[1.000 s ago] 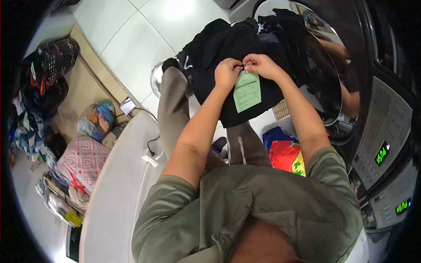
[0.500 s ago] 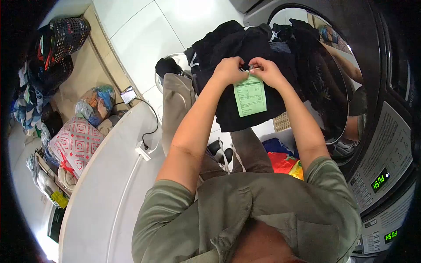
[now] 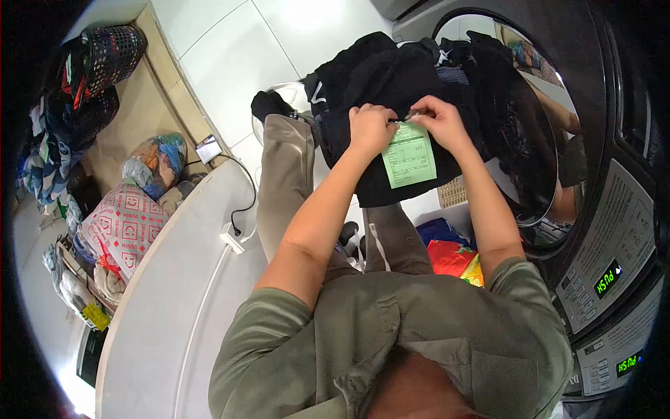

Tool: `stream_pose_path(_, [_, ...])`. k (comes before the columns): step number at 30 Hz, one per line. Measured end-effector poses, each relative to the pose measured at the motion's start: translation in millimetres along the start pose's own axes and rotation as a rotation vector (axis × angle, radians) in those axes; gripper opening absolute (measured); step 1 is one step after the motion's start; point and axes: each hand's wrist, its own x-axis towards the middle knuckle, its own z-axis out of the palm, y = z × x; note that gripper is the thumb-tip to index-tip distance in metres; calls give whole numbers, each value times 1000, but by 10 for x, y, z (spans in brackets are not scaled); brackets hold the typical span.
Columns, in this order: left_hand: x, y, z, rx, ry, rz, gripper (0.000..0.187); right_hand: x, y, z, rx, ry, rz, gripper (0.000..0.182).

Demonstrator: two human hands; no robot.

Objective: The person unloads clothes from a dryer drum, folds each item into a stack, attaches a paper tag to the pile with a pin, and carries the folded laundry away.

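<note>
A green paper slip (image 3: 409, 159) with printed lines hangs over black clothes (image 3: 377, 77) piled in front of me. At the slip's top edge, my left hand (image 3: 373, 129) has its fingers pinched, but what lies between them is too small to name. My right hand (image 3: 441, 123) pinches at the slip's upper right corner, close beside the left one, with a small dark piece between the two hands. The black pile reaches toward the round machine door on the right.
The round machine door (image 3: 516, 133) stands at the right, above lit control panels (image 3: 593, 279). A white curved counter (image 3: 174, 300) with a cable is at the left. Beyond it are a red-and-white patterned bag (image 3: 132, 223) and a dark basket (image 3: 115, 52). A colourful bag (image 3: 450, 257) lies below.
Both hands and the green slip have shifted slightly to the right in view. My hands are a little further apart at the slip's top.
</note>
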Motion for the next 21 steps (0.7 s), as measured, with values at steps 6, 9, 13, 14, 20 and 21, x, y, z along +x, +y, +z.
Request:
stream_pose_path(6, [-54, 17, -39, -99, 70, 1, 17, 104, -279, -3, -302, -34, -165, 11])
stream_pose_path(9, [-13, -23, 21, -119, 101, -36, 17, 139, -192, 112, -421, 74, -273, 11])
stream_pose_path(13, [112, -152, 129, -115, 89, -81, 13, -101, -72, 153, -437, 476, -258, 12])
stream_pose_path(14, [131, -197, 158, -120, 92, -71, 14, -245, -87, 197, -466, 543, -231, 12])
stream_pose_path(20, [246, -185, 11, -44, -218, -126, 27, -632, 46, 424, -720, 477, -352, 42])
stream_pose_path(21, [221, -179, 7, -44, -204, -137, 27, -590, 45, 420, -718, 467, -368, 42])
